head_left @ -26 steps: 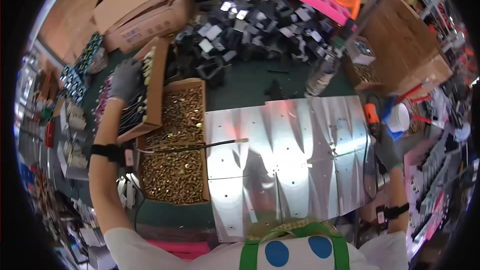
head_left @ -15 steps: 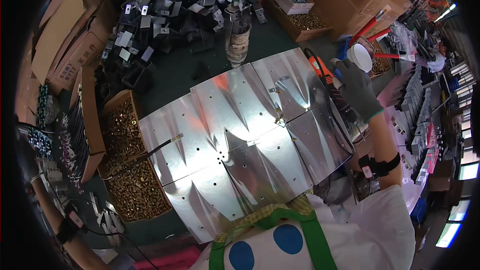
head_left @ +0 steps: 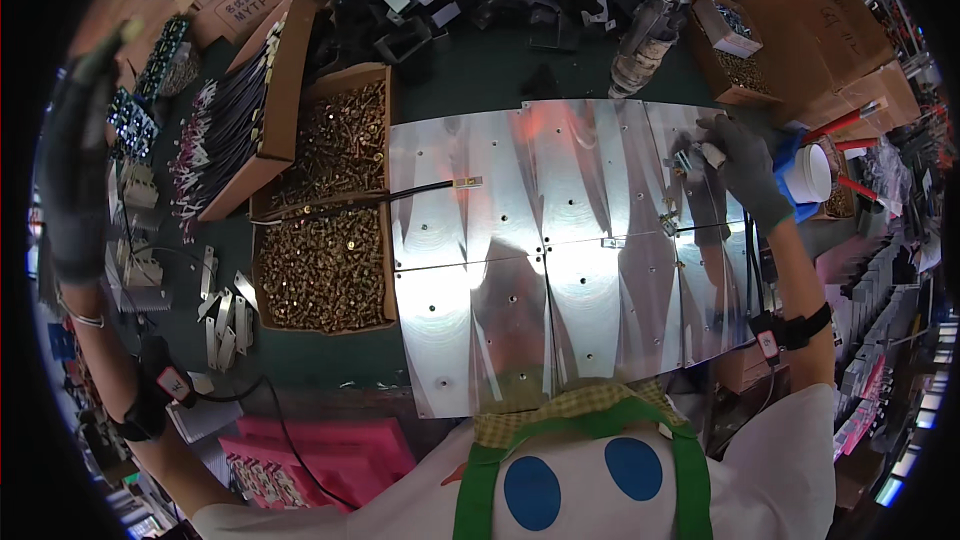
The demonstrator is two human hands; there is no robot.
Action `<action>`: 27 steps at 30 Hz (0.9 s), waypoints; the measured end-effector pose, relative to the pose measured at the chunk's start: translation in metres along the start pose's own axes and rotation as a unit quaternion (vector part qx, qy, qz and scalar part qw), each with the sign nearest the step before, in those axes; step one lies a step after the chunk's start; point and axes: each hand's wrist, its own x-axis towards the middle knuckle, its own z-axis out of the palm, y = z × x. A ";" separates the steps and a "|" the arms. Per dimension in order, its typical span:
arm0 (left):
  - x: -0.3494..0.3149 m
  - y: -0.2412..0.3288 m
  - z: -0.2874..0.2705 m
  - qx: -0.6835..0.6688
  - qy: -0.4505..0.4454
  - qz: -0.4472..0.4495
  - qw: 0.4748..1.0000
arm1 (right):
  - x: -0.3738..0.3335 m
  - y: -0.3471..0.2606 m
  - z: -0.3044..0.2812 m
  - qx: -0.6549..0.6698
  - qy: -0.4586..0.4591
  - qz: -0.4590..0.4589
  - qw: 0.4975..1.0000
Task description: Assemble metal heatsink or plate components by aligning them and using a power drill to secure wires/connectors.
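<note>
My left hand (head_left: 78, 175), in a dark grey glove, is raised at the far left with fingers stretched out, near the strips of small dark shiny parts (head_left: 135, 125). My right hand (head_left: 748, 165), also gloved, is over the far right part of the shiny metal panel (head_left: 500, 325). Its fingers are curled together close to small metal pieces (head_left: 684, 162); whatever they grip is hidden. A small metal fitting (head_left: 668, 224) sits on the panel near a seam. The black cable (head_left: 420, 192) reaches across the screw box onto the panel, with a metal terminal at its end.
Left of the panel stands a cardboard box of brass-coloured screws (head_left: 325, 275), beside a box of wires (head_left: 255, 125). Black brackets (head_left: 450, 0) are heaped at the back. A hanging tool (head_left: 643, 45) points down behind the panel. A white tub (head_left: 808, 175) stands right.
The view has swung left, so the panel appears farther right and straighter. My right hand has come from beside the orange tool onto the panel. My left hand has come into clearer view, raised.
</note>
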 end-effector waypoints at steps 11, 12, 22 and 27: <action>-0.075 0.191 0.084 -0.259 -0.194 -0.017 0.946 | -0.055 -0.200 0.046 0.250 -0.284 -0.116 0.918; -0.079 0.196 0.086 -0.286 -0.178 -0.050 0.940 | -0.059 -0.204 0.054 0.230 -0.266 -0.118 0.929; -0.074 0.196 0.074 -0.285 -0.195 -0.064 0.936 | -0.057 -0.208 0.071 0.178 -0.139 -0.055 0.973; -0.047 0.154 0.037 -0.166 -0.167 0.059 0.970 | -0.054 -0.206 0.071 0.116 -0.164 -0.103 0.974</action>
